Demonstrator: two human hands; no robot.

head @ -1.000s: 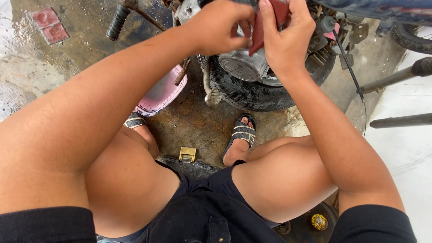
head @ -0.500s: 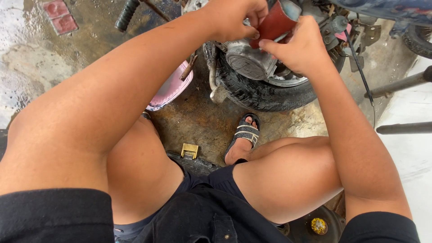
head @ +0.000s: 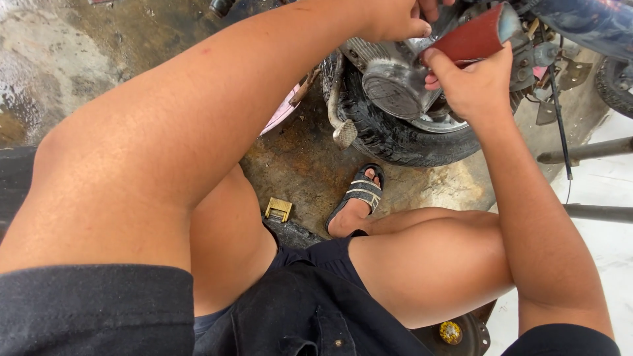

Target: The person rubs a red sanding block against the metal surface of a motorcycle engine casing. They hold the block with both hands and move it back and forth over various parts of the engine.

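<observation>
1. Nearest the camera, dark shorts (head: 310, 310) are being worn and bare knees are being held wide in a low squat; a round metal part with a yellow centre (head: 452, 331) is lying near the right thigh.
2. A little farther, a sandal (head: 359, 193) is being rested on the stained concrete floor (head: 86, 72), with a small brass-coloured block (head: 279, 209) lying to its left.
3. Beyond that, a motorbike wheel (head: 402, 132) with its grey metal hub (head: 395, 89) is being worked on; no part is seen lying detached beside it, so the work is judged to be under way, not finished.
4. At the far right, a dark red rolled sheet (head: 476, 36) is being gripped by the right hand (head: 471, 82), fingers closed around it, just above the hub.
5. Farthest, the left hand (head: 395, 16) is being held curled at the sheet's near end; whether it is being pinched cannot be told.
</observation>
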